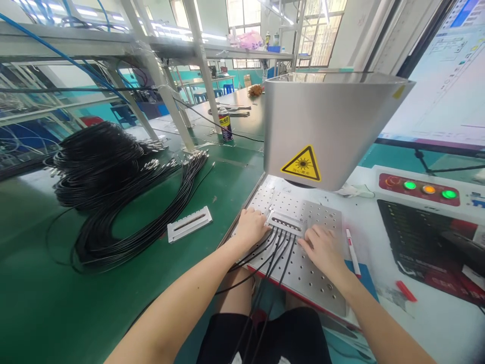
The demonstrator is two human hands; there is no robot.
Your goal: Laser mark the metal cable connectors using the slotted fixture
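A slotted metal jig (285, 222) lies on the perforated metal plate (310, 273) under the laser head. Several black cables (278, 253) run from its near side down over the plate's front edge, with small metal ends showing in the slot. My left hand (250, 226) is closed at the jig's left end, close to the cables. At the right end, my right hand (321, 247) has its fingers curled against the jig, thumb toward the cables. Some fingertips are hard to make out. A second slotted metal jig (189, 224) lies on the green table to the left.
The grey laser head (333, 131) with a warning sign hangs over the plate. Coiled black cables (102, 162) fill the left table. A spray can (225, 125) stands behind. On the right are a marker (352, 253), its red cap (406, 291), a lit button panel (419, 187) and a monitor (439, 81).
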